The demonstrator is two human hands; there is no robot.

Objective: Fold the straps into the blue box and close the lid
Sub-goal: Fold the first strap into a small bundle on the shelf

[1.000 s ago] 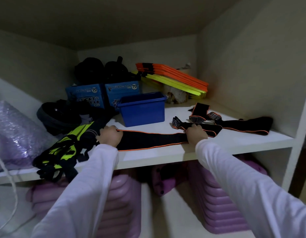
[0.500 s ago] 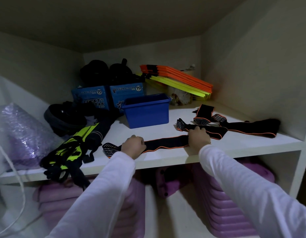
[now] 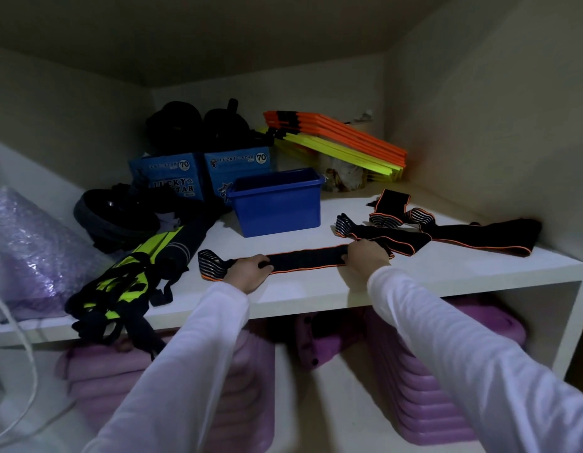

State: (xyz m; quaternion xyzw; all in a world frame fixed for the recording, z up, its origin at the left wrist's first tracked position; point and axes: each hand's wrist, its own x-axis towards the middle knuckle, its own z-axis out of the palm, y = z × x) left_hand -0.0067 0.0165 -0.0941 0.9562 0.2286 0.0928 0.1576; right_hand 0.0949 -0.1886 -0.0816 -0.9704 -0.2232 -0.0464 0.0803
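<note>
Both the left hand [image 3: 249, 273] and right hand [image 3: 365, 258] are pinching the strap [image 3: 305, 261] lying flat just before the open blue box [image 3: 277, 204], and uneven folding is risking a bundle too bulky to fit.

Two arms enter from the bottom of the frame, each in a long white sleeve; the left sleeve [image 3: 185, 364] looks thin and slightly sheer, with soft folds; the right sleeve [image 3: 463, 361] ends at the wrist; the left hand [image 3: 247, 273] and right hand [image 3: 365, 256] are bare.
</note>
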